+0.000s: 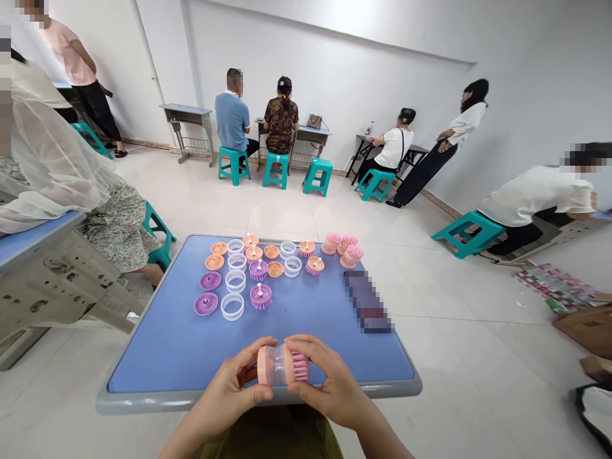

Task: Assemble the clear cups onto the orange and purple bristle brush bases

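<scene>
Head view: left grip (229, 382) and right grip (329, 376) sit closed around a pink brush with clear sleeve (280, 364), at 6 o'clock over the near edge of the blue bench (153, 363); purple brush heads (261, 296) lie toward 12 o'clock.

Grey-rimmed blue table (143, 400). Lying on top: orange discs (218, 248), purple discs (210, 281), clear plastic rings (236, 281), pink bristle brushes (345, 243), purple bristle brushes (261, 296), blurred phone (368, 301) near right edge.

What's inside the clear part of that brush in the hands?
The clear tube looks hollow, with a pale pink blur showing through. The left hand and right hand cover parts of it, so anything behind them stays hidden.
</scene>
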`<move>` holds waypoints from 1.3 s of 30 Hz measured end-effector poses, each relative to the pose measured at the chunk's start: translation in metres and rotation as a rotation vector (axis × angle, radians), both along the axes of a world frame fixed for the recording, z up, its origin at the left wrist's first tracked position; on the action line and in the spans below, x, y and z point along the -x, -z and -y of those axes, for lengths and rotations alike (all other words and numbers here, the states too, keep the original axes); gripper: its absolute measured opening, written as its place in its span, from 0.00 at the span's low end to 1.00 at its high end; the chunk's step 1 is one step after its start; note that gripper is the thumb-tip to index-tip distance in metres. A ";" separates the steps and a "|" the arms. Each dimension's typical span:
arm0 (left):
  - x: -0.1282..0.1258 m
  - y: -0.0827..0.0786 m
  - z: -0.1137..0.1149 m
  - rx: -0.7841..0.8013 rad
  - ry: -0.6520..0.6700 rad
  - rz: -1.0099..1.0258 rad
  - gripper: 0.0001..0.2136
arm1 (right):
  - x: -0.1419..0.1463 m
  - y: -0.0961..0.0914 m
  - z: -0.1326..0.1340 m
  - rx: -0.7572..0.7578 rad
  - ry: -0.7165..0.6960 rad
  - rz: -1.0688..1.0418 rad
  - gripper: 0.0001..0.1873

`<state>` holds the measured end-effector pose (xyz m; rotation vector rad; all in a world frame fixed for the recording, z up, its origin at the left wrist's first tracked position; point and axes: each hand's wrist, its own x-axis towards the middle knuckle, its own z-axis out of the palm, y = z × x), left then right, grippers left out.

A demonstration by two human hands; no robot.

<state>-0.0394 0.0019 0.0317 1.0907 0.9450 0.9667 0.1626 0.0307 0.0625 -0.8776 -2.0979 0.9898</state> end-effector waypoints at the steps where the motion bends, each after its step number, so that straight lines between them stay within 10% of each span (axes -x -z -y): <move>1: 0.000 -0.001 0.001 -0.032 -0.004 -0.041 0.26 | 0.001 0.001 -0.001 0.010 0.007 -0.004 0.22; 21: -0.007 0.015 -0.002 -0.351 -0.124 -0.476 0.21 | 0.005 0.022 -0.007 0.712 0.093 -0.186 0.28; 25: -0.007 0.022 -0.006 -0.329 -0.182 -0.453 0.20 | -0.003 0.020 -0.008 0.629 0.030 -0.260 0.38; 30: -0.007 0.028 -0.005 -0.355 -0.160 -0.426 0.22 | -0.002 0.021 -0.011 0.627 0.113 -0.165 0.24; 39: -0.003 0.036 -0.005 -0.469 -0.177 -0.471 0.23 | -0.001 0.023 -0.010 0.647 0.067 -0.307 0.28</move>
